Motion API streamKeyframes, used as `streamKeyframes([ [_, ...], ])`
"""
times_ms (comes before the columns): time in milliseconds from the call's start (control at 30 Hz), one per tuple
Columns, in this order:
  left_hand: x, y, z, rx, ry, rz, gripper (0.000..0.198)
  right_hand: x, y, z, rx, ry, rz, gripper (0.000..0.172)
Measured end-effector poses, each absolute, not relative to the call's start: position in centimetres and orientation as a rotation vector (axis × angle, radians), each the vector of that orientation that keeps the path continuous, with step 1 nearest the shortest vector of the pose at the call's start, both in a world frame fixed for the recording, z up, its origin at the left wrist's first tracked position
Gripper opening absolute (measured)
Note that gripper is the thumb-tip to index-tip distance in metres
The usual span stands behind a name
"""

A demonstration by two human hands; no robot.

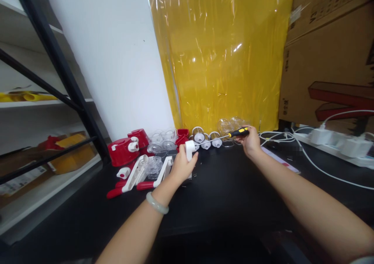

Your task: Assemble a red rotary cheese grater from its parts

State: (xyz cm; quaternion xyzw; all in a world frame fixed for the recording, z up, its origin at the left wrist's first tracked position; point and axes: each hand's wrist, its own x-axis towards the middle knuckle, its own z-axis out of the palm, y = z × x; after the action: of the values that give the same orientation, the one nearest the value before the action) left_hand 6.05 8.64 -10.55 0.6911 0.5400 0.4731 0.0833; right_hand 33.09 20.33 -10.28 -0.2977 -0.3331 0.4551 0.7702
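Note:
My left hand (182, 166), with a pale bangle at the wrist, is closed around a white plastic part (190, 148) held above the black table. My right hand (250, 142) grips the black and yellow handle of a screwdriver (239, 132). Its long shaft points left, and the tip meets the right side of the white part; whether a screw is there is too small to tell. Left of my left hand lie white crank handles with red grips (145, 185), a stack of clear plastic pieces (153, 167) and a small white knob (123, 173).
Red housings (119, 153), clear cups (163, 138) and several metallic cylinders (216, 140) stand along the back. A yellow plastic curtain (222, 61) hangs behind them. On the right are a power strip (362, 159), white cables and a cardboard box (327, 61). Shelving (70, 100) borders the left.

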Motion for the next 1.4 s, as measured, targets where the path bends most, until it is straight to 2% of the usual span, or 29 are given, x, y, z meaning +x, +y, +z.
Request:
streamKeyframes([
  [900,6.05,8.72,-10.6,2.06,1.643,1.424,0.032,32.95,19.52,-9.32,-0.712,-0.72,0.935,0.012],
  [1200,6.1,8.66,-10.59,2.041,1.641,1.413,0.031,33.21,20.18,-9.87,-0.67,-0.772,0.873,0.033],
  [1400,6.18,8.58,-10.36,2.025,1.658,1.417,0.03,33.15,19.95,-9.81,-0.714,-0.797,0.852,0.04],
])
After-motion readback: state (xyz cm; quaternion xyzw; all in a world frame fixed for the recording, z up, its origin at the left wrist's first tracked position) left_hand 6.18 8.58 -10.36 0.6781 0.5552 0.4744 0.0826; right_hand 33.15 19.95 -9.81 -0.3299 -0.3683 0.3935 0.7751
